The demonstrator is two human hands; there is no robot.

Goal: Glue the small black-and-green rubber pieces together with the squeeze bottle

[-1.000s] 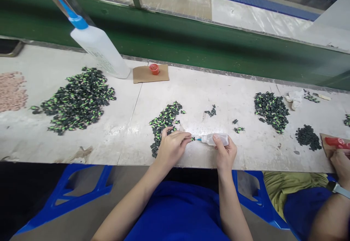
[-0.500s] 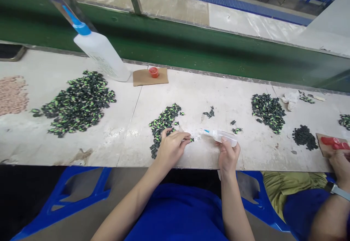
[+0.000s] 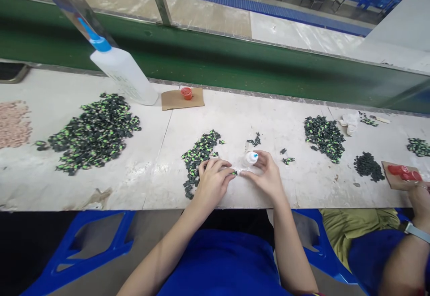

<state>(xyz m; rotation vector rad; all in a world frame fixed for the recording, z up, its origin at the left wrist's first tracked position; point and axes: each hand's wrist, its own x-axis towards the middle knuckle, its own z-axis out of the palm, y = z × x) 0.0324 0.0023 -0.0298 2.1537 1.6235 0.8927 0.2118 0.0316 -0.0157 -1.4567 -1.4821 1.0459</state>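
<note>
My left hand [image 3: 214,180] pinches a small black-and-green piece [image 3: 234,173] between thumb and fingertips, just above the table. Beneath and beside it spreads a pile of similar black-and-green pieces [image 3: 198,152]. A small white squeeze bottle [image 3: 251,158] with a blue tip stands roughly upright on the table. Next to it, my right hand [image 3: 268,175] has its fingers and thumb apart; the fingertips lie by the bottle's right side, and whether they touch it is unclear. The right thumb reaches toward the piece in my left hand.
A large white bottle [image 3: 126,74] stands behind a bigger pile of pieces [image 3: 96,132]. A red cup [image 3: 186,93] sits on cardboard [image 3: 168,101]. More pieces [image 3: 324,137] and black bits [image 3: 368,167] lie rightward. A co-worker's hand [image 3: 419,199] is near red cups [image 3: 398,169].
My right hand has moved left and turned the small bottle from lying sideways in its grip to standing on the table. Its fingers have spread. My left hand keeps its pinch.
</note>
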